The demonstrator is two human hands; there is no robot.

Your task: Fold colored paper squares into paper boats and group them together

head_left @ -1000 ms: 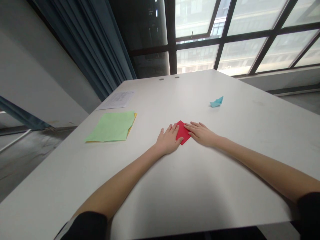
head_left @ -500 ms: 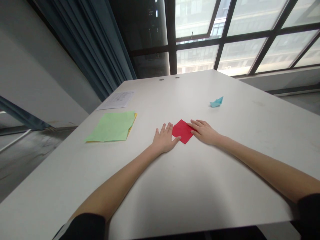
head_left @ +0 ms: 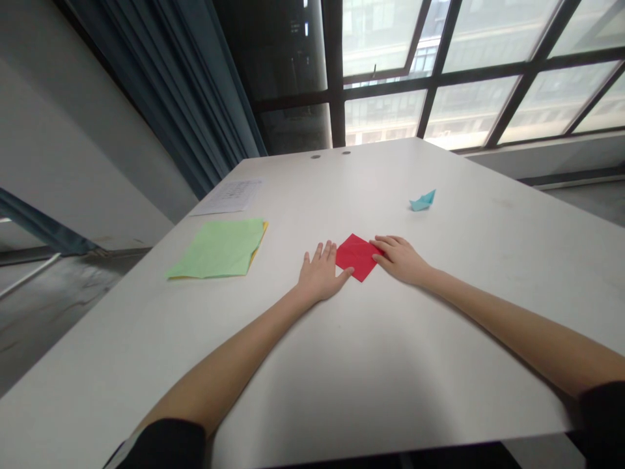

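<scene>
A folded sheet of red paper lies on the white table as a diamond, with a faint crease across its upper part. At its left edge, my left hand rests flat with fingers spread, the thumb pressing on the lower left edge of the paper. My right hand is at the right corner, its thumb and bent fingers around the paper's edge. The fingertips partly cover that corner, so how many layers they grip is hidden.
A light blue folded paper boat sits farther back on the right. To the left lies a stack of green paper with yellow beneath it. Behind that is a printed sheet. The table's front edge runs close below.
My right fingers have drawn back slightly to the right and curled at the red paper's right corner, where they were stretched out before. My left hand stays in place.
</scene>
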